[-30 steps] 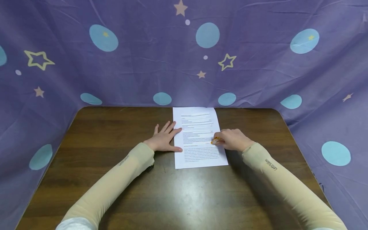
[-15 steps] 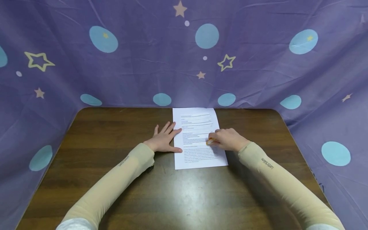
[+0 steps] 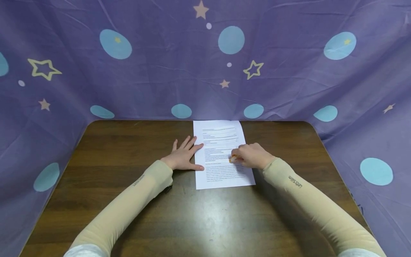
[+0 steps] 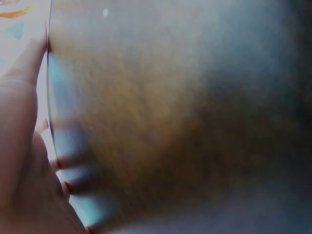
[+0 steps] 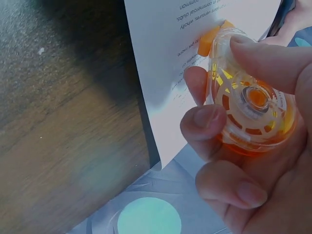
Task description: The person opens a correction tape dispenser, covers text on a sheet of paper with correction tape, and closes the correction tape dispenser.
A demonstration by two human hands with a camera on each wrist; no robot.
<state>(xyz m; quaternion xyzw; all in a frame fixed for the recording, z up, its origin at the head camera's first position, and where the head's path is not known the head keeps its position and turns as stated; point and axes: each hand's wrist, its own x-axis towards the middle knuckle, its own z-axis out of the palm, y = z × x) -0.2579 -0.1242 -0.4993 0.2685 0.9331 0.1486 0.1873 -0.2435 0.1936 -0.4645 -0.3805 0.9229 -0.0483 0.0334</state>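
Note:
A printed sheet of paper (image 3: pixel 221 175) lies at the far middle of the table, its far edge by the backdrop. My left hand (image 3: pixel 182 158) rests with fingers spread, the thumb and a fingertip on the sheet's left edge. My right hand (image 3: pixel 254 156) grips a correction tape dispenser (image 3: pixel 233 158) over the right half of the sheet. In the right wrist view the correction tape (image 5: pixel 253 105) has a clear, orange-tinted case with a round reel inside, held between thumb and curled fingers. Its orange tip (image 5: pixel 208 41) points at the printed text.
The brown wooden table (image 3: pixel 135 214) has a shiny top with rounded far corners. A purple curtain (image 3: pixel 160 53) with stars and blue ovals hangs behind and along both sides. Beige sleeves cover both forearms.
My right hand has slid a little to the left across the sheet with the correction tape, slowing over the last half second. The left hand and the paper stay in place.

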